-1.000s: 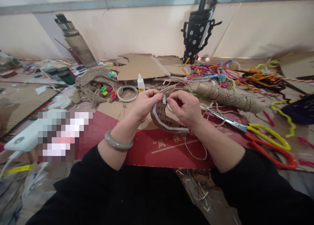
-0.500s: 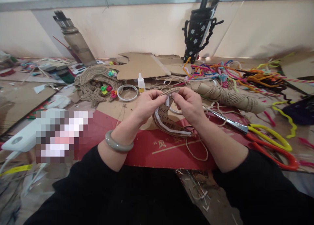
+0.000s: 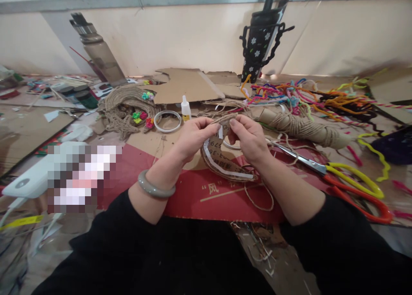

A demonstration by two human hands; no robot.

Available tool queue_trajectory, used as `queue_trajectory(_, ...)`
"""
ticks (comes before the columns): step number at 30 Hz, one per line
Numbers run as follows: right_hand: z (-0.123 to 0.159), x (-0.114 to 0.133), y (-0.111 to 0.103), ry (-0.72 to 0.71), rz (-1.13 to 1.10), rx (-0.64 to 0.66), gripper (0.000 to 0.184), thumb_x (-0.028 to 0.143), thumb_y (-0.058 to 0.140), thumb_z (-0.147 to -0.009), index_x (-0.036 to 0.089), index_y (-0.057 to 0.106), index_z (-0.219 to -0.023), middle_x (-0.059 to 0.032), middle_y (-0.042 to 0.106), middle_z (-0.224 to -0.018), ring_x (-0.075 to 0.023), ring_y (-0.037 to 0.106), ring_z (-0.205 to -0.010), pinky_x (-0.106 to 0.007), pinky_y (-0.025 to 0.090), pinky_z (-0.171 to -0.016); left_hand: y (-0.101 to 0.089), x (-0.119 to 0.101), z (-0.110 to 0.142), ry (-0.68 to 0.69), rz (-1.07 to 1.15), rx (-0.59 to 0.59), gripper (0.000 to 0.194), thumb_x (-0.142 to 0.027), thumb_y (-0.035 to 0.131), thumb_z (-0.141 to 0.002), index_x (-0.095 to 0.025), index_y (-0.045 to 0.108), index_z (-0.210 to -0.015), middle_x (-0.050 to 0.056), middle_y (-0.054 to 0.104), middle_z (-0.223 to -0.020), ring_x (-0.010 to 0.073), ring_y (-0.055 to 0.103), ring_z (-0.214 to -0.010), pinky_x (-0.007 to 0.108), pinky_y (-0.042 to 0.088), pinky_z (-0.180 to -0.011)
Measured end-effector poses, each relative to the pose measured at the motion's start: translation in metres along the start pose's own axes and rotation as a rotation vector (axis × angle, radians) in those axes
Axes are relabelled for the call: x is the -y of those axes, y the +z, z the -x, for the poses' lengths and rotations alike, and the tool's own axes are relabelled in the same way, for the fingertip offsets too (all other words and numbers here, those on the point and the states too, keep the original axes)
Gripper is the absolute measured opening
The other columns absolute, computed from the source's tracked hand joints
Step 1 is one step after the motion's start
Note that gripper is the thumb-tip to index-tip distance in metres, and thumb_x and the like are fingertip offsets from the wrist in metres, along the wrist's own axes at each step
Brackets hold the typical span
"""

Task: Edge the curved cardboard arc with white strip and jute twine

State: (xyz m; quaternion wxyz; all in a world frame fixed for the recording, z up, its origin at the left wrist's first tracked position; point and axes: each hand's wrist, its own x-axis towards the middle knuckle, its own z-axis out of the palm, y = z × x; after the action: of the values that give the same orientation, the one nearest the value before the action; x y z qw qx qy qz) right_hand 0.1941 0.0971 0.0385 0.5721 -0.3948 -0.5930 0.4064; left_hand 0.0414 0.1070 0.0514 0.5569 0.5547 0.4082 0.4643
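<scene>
Pinching with thumb and fingers, the left hand (image 3: 194, 137) grips the top of the cardboard curve (image 3: 222, 154) — the right hand (image 3: 250, 137) grasps twine (image 3: 225, 118) beside it. In the head view, the curve is over the red board (image 3: 206, 207), between 1 small bottle (image 3: 186, 109) and 1 pair of scissors (image 3: 317, 167).

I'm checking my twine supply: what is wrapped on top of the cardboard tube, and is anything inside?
Brown twine winds around the cardboard tube. Its wall hides the inside.
</scene>
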Motion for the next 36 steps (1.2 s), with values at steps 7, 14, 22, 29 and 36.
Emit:
queue_trajectory(7,-0.002,-0.004,-0.004,-0.029,-0.021,0.025,0.046,0.061,0.057,-0.081,0.02,0.052,-0.063,0.005,0.049,-0.047,-0.0066,0.042,-0.042,-0.021,0.032,-0.042,-0.003,0.0,-0.001,-0.076,0.12,0.069,0.022,-0.031,0.073,-0.066,-0.015,0.058,-0.064,-0.003,0.053,-0.057,0.005,0.044,-0.049,0.019,0.031,-0.046)
queue_trajectory(14,-0.003,-0.009,-0.005,-0.029,-0.09,0.057,0.044,0.061,0.051,-0.085,0.021,0.052,-0.066,0.0046,0.052,-0.049,-0.007,0.044,-0.042,-0.021,0.033,-0.041,-0.003,-0.001,-0.001,-0.117,0.188,0.108,0.023,-0.031,0.076,-0.064,-0.015,0.059,-0.064,-0.003,0.052,-0.056,0.0049,0.045,-0.048,0.019,0.032,-0.045)
queue_trajectory(22,-0.002,-0.012,-0.003,0.003,-0.086,0.046,0.047,0.067,0.051,-0.081,0.023,0.048,-0.067,0.0056,0.048,-0.051,-0.0075,0.043,-0.042,-0.022,0.037,-0.041,-0.003,-0.001,0.002,-0.153,0.186,0.186,0.025,-0.034,0.075,-0.067,-0.015,0.059,-0.065,-0.002,0.051,-0.056,0.0051,0.042,-0.046,0.02,0.031,-0.044)
queue_trajectory(29,0.0,-0.008,-0.002,0.036,-0.174,0.153,0.046,0.067,0.05,-0.082,0.022,0.05,-0.073,0.0043,0.051,-0.057,-0.0081,0.049,-0.046,-0.022,0.04,-0.044,-0.006,-0.003,0.0,-0.128,0.2,0.174,0.026,-0.034,0.076,-0.065,-0.015,0.058,-0.064,-0.003,0.051,-0.056,0.005,0.043,-0.047,0.02,0.033,-0.044)
queue_trajectory(36,0.001,0.001,0.001,0.028,-0.09,0.172,0.036,0.053,0.066,-0.076,0.019,0.054,-0.08,0.006,0.052,-0.061,-0.0051,0.046,-0.045,-0.02,0.038,-0.042,-0.005,-0.001,0.0,-0.075,0.091,0.095,0.023,-0.032,0.073,-0.067,-0.015,0.057,-0.064,-0.003,0.051,-0.056,0.0053,0.042,-0.048,0.02,0.032,-0.045)
